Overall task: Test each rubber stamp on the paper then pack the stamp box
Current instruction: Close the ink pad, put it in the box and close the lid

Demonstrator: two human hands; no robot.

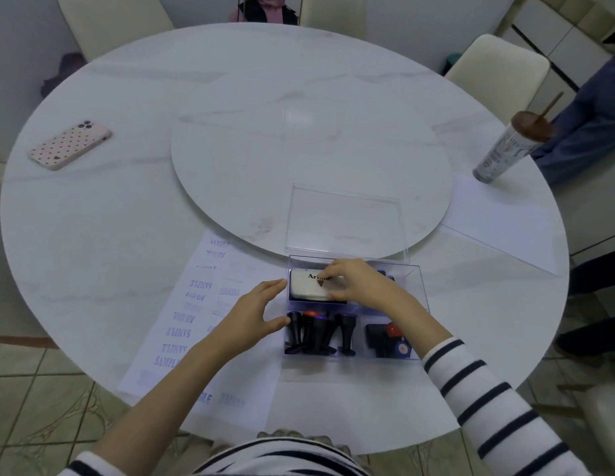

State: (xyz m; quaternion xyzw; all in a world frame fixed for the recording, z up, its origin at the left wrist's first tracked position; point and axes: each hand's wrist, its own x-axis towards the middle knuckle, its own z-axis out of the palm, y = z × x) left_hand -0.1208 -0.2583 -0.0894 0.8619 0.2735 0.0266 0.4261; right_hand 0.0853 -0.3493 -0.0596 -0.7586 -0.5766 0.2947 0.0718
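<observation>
A clear plastic stamp box [417,286] sits at the near edge of the table. Several black-handled rubber stamps [319,333] stand in its front compartment, and a red and blue stamp [393,336] lies at the front right. My right hand [357,281] reaches into the back compartment, fingers closed on a white ink pad [307,288]. The fingers of my left hand [254,312] are spread against the box's left wall. The stamped paper [185,324], covered in blue "SAMPLE" prints, lies left of the box. The clear lid [345,219] rests just behind the box.
A round white turntable [264,159] fills the table's middle. A phone in a dotted pink case [70,144] lies far left. A tumbler with a straw [508,149] stands far right beside a blank sheet [498,218]. Chairs ring the table.
</observation>
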